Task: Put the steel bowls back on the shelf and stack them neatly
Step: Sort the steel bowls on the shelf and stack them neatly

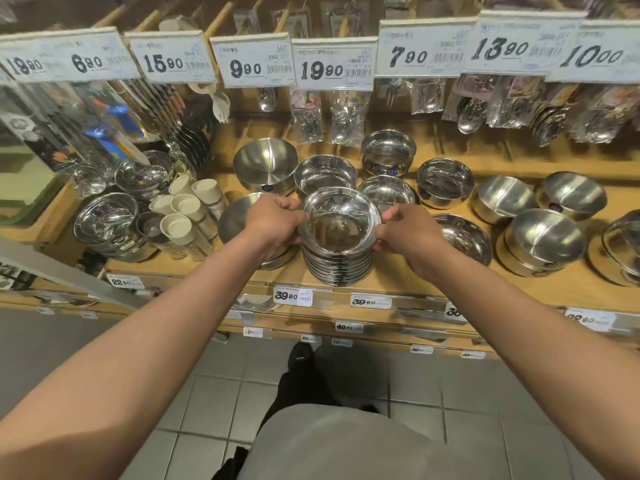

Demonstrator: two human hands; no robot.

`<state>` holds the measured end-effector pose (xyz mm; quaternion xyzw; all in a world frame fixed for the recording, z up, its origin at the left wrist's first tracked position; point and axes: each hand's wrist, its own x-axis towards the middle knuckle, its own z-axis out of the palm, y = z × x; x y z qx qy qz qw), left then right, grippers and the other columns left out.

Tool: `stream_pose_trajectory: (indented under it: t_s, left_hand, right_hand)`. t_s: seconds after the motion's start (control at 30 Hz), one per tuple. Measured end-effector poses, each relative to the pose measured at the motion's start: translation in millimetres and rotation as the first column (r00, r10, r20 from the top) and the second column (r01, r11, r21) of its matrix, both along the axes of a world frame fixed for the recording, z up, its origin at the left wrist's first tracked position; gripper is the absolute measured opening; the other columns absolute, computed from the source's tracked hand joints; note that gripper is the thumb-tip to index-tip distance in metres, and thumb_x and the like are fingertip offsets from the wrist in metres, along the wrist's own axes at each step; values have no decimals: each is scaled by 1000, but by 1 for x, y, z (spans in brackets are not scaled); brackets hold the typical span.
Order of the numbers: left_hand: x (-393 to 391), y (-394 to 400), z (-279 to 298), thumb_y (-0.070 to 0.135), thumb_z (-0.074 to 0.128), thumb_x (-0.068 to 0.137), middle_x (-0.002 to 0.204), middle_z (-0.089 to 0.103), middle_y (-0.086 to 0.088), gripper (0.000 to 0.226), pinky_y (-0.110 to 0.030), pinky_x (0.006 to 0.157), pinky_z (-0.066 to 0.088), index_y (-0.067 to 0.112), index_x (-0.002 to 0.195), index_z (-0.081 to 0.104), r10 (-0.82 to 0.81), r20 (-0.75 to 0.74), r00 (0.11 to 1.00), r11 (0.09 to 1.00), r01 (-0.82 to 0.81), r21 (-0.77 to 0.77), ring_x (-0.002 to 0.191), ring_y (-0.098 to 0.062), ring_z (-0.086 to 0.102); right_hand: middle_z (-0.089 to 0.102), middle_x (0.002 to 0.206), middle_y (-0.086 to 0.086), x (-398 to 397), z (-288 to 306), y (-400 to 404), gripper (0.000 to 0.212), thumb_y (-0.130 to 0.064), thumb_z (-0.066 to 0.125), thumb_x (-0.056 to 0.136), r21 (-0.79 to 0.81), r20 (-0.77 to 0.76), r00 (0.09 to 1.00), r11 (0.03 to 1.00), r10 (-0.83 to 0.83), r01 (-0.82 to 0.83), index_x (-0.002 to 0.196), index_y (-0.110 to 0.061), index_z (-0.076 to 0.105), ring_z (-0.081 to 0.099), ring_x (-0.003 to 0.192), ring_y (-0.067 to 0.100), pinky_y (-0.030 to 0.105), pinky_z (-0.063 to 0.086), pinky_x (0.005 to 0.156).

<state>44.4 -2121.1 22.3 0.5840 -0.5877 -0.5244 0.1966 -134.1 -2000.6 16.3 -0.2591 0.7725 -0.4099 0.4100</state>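
- Pinching top bowl (341, 220) rim both sides: left hand (273, 221), right hand (410, 233), fingers closed, keeps it level.
- Bowl sits on nested stack (337, 268) at shelf (398, 278) front edge, centred so it nests.
- Other bowls (325, 173) behind, apart.

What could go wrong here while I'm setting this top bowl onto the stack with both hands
1. The stack of steel bowls is tall and sits near the shelf's front edge; a nudge could tip it toward the floor.
2. The top bowl, pinched at its rim by the left hand and right hand, may seat crooked and leave the stack leaning.
3. Neighbouring bowls crowd close, like the wide bowl by the right hand; a knuckle or wrist could knock one.
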Motion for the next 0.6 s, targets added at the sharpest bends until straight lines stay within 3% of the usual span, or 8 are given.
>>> stream_pose_trajectory:
  t_s: [0.03, 0.1, 0.2, 0.27, 0.3, 0.37, 0.6]
  left_hand:
    - [1, 0, -4, 5, 72, 90, 69, 70, 3, 7, -13, 47, 50, 7, 83, 74, -5, 55, 998, 998, 8, -68, 50, 0, 61]
    - [1, -2, -10, 14, 75, 89, 74, 73, 5, 6, -15, 58, 49, 12, 87, 80, -29, 205, 978, 976, 72, -206, 53, 4, 57]
    - [1, -2, -12, 19, 75, 89, 92, 75, -1, 17, -33, 88, 58, 12, 104, 80, -40, 272, 961, 955, 117, -272, 84, -17, 71]
    - [0, -2, -12, 21, 76, 89, 103, 77, -5, 24, -40, 98, 55, 11, 110, 78, -35, 271, 962, 954, 112, -277, 100, -24, 71]
    - [0, -2, -12, 22, 77, 88, 101, 76, -4, 21, -39, 98, 55, 12, 107, 79, -33, 266, 963, 955, 109, -277, 99, -22, 70]
    - [0, -2, -13, 21, 78, 88, 92, 76, -3, 10, -38, 96, 56, 13, 94, 80, -32, 258, 966, 958, 104, -268, 92, -19, 70]
    - [0, 2, -17, 20, 75, 90, 97, 78, -8, 13, -37, 96, 55, 8, 94, 80, -66, 258, 964, 948, 141, -285, 98, -21, 71]
  right_hand:
    - [67, 84, 7, 1, -2, 0, 18, 3, 71, 84, 7, -38, 999, 1000, 4, -4, 85, -11, 60, 71, 63, 17, 46, 64, 79]
    - [66, 78, 3, 3, -4, -1, 20, 1, 70, 84, 13, -117, 993, 1000, 5, -3, 82, -16, 60, 72, 66, 18, 48, 63, 80]
    - [66, 80, 2, 5, -5, -3, 22, -4, 71, 85, 11, -207, 978, 1000, 12, -10, 84, -22, 59, 74, 77, 22, 45, 63, 81]
    - [70, 80, 4, 6, -7, -3, 10, -5, 71, 85, 27, -243, 970, 1000, 22, -16, 87, -13, 65, 75, 77, 21, 40, 63, 79]
    - [71, 79, 7, 7, -8, -2, 4, -5, 70, 85, 33, -262, 965, 999, 32, -24, 89, -4, 68, 75, 77, 22, 40, 63, 78]
    - [72, 77, 9, 7, -9, 0, 14, -3, 69, 85, 41, -272, 961, 999, 39, -29, 94, 7, 69, 74, 75, 21, 46, 62, 80]
    - [70, 72, 7, 10, -3, 2, 7, -2, 70, 84, 25, -267, 964, 1000, 12, -6, 89, 4, 70, 72, 70, 18, 49, 62, 79]
